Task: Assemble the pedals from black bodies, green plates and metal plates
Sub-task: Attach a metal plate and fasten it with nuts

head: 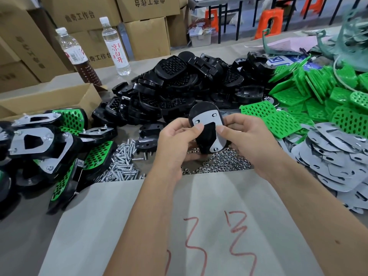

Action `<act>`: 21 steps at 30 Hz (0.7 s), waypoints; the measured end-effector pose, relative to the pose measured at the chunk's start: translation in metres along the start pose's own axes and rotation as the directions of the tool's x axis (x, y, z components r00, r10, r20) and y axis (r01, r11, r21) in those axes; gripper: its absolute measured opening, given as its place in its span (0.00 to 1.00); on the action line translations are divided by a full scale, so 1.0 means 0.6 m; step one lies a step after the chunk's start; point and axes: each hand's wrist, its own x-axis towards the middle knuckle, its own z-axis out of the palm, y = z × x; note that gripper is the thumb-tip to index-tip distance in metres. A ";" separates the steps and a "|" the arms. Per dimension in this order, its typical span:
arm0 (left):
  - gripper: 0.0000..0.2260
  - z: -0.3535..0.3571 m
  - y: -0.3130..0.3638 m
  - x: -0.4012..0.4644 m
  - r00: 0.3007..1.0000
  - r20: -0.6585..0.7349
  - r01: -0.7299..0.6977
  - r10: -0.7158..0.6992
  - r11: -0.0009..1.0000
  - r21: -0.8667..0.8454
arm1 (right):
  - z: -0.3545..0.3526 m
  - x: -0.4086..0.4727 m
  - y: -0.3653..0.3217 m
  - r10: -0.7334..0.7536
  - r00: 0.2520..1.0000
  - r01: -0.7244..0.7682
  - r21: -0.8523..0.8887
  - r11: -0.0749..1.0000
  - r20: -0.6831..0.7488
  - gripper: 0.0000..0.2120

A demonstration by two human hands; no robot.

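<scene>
Both my hands hold one black pedal body [205, 111] upright above the table, with a metal plate [208, 120] lying on its near face and screw ends showing in its holes. My left hand [175, 140] grips the body from the left, thumb on the plate. My right hand [245, 140] grips it from the right, thumb pressing the plate's lower arm. A heap of black bodies [179, 90] lies behind. Green plates [298, 100] are piled at the right, loose metal plates [334, 156] in front of them. Assembled pedals [49, 140] are stacked at the left.
Screws [123, 164] and nuts [223, 160] lie in piles just under my hands. Two bottles [115, 46] stand at the back left beside cardboard boxes [147, 36]; an open box [49, 96] sits at the left. A grey sheet with red marks [199, 226] covers the near table.
</scene>
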 end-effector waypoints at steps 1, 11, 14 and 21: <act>0.03 0.000 0.001 0.000 1.000 0.019 -0.001 0.001 1.000 0.000 | 0.000 0.001 0.000 -0.029 1.000 0.029 -0.037 0.999 -0.004 0.03; 0.02 0.014 -0.005 -0.004 0.993 0.039 -0.116 0.111 0.982 0.149 | -0.004 0.003 0.004 -0.031 0.998 0.024 0.128 0.992 0.056 0.07; 0.03 0.015 -0.003 -0.002 0.992 0.024 -0.123 0.121 0.984 0.130 | -0.001 0.002 0.000 -0.061 0.997 0.055 0.151 0.987 0.037 0.05; 0.05 0.011 0.005 -0.006 0.996 0.059 -0.078 0.073 0.993 0.083 | -0.005 0.001 -0.002 -0.134 0.989 0.116 0.250 0.961 0.058 0.06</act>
